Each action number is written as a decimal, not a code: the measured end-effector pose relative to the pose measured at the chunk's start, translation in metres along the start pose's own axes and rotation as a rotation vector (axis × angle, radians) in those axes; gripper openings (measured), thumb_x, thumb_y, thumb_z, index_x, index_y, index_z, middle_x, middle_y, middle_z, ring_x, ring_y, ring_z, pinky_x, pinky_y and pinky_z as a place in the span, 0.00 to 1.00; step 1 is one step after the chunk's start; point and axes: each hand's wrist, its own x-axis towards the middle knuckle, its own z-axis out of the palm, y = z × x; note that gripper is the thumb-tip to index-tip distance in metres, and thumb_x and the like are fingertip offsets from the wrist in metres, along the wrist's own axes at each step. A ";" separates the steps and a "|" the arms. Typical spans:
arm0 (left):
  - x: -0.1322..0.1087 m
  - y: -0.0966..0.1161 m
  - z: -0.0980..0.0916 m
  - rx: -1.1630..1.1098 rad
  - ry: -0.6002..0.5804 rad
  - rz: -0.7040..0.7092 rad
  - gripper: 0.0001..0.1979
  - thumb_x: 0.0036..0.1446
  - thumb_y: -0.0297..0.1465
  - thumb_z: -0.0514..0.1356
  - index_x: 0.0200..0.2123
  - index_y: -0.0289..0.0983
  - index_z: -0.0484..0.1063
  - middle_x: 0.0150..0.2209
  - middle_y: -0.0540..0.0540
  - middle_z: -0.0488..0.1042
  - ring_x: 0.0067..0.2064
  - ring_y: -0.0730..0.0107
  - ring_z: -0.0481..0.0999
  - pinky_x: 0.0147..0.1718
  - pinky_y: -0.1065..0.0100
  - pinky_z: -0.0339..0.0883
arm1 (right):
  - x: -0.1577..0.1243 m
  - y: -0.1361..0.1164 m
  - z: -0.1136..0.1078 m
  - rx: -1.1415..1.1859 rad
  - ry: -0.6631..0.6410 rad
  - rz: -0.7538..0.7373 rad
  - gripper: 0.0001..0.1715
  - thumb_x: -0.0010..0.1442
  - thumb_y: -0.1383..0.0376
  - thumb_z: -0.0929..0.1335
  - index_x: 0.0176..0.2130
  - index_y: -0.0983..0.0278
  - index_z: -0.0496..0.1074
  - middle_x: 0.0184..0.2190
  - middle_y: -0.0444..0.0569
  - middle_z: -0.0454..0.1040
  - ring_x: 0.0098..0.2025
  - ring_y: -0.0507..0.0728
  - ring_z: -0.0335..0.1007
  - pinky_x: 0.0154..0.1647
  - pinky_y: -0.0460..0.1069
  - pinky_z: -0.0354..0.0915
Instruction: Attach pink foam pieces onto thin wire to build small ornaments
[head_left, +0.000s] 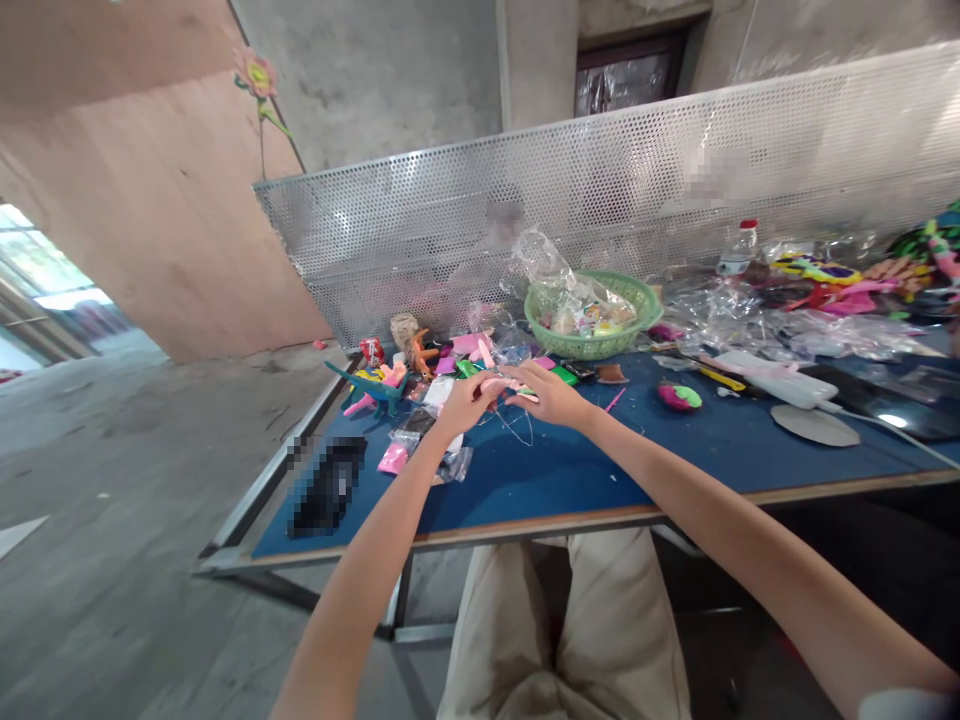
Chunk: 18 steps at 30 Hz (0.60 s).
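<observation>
Over the middle of the blue table (525, 490), my left hand (466, 402) and my right hand (553, 398) are close together with fingers bent. Between their fingertips is a small pink piece of modelling clay (501, 384), partly covered by the fingers. A thin pale wire or thread (517, 430) hangs in a loop just below it. Left of my left hand lie a pink clay packet (393, 459) and crumpled clear wrappers. A thin pink stick (615, 400) rests to the right of my right hand.
A green basket (592, 345) holding plastic bags stands behind my hands. At left are a blue clay figure (379, 388) and a black phone-like object (328, 487). Right, a pink-green clay lump (680, 397), a yellow cutter (721, 379) and a bottle (739, 250) stand before the perforated metal screen (420, 220).
</observation>
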 end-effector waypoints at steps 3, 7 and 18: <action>-0.001 0.001 0.002 -0.057 -0.122 -0.020 0.27 0.67 0.54 0.56 0.35 0.35 0.75 0.24 0.47 0.77 0.26 0.68 0.76 0.29 0.68 0.69 | -0.001 -0.002 0.006 -0.080 -0.032 -0.070 0.25 0.75 0.55 0.62 0.65 0.59 0.68 0.41 0.54 0.75 0.43 0.61 0.73 0.45 0.56 0.74; -0.002 0.004 0.003 -0.174 -0.210 -0.045 0.31 0.67 0.57 0.54 0.36 0.33 0.77 0.26 0.46 0.78 0.25 0.70 0.74 0.27 0.69 0.67 | -0.001 -0.003 0.008 -0.073 0.007 -0.088 0.18 0.76 0.59 0.61 0.55 0.61 0.75 0.36 0.52 0.75 0.36 0.58 0.72 0.39 0.53 0.73; 0.001 -0.022 -0.038 0.305 0.124 0.128 0.19 0.71 0.39 0.52 0.50 0.35 0.78 0.47 0.39 0.80 0.44 0.62 0.78 0.45 0.64 0.70 | -0.014 0.061 -0.030 0.183 0.688 0.705 0.21 0.73 0.49 0.60 0.45 0.61 0.71 0.32 0.47 0.76 0.26 0.53 0.68 0.31 0.49 0.66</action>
